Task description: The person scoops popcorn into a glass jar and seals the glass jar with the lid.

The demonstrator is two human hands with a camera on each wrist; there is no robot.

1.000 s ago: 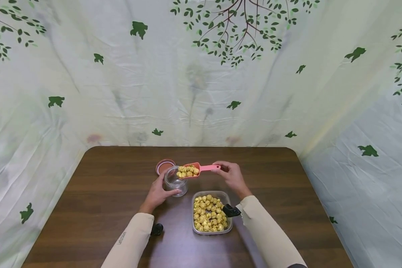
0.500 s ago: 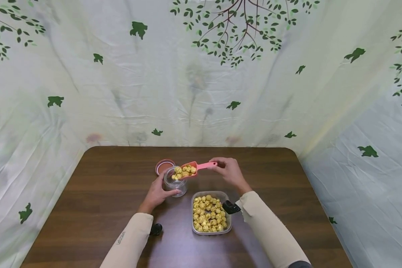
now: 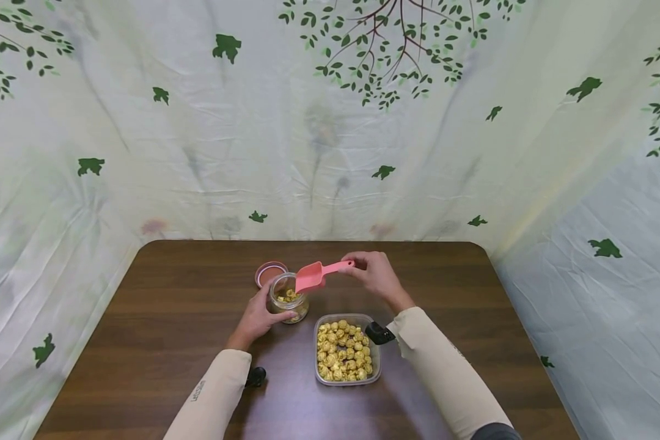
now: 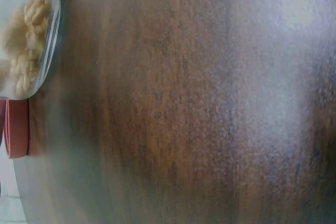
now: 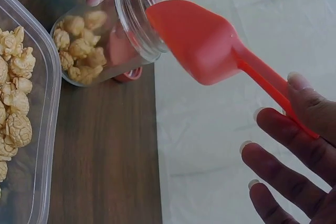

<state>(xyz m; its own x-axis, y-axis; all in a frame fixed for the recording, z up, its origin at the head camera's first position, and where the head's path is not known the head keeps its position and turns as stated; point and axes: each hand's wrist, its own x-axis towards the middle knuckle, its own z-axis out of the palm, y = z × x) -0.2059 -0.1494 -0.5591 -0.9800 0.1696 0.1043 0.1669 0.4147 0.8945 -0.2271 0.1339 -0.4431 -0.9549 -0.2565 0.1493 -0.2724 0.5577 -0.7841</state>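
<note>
My left hand [image 3: 259, 320] grips a clear jar [image 3: 299, 308] from its left side, thumb across the front. Several pieces of caramel popcorn [image 5: 79, 45] lie in the bottom of the jar in the right wrist view. My right hand [image 3: 375, 276] pinches the handle end of a red scoop [image 3: 310, 277] between thumb and forefinger, the other fingers spread. The scoop's tip is at the jar's mouth, its bowl tilted down and bare of popcorn. In the left wrist view the jar [image 4: 26, 40] shows only in part, and that hand is hardly seen.
A clear plastic tub [image 3: 348, 384] filled with popcorn stands in front of the right forearm. Behind the jar lies a red lid [image 3: 271, 271] on the brown table [image 3: 187, 318]. A leaf-patterned cloth [image 3: 330, 153] hangs behind the table.
The popcorn has gone from the scoop into the jar. My right hand has shifted slightly up and away, tipping the scoop down. The left hand has held its place.
</note>
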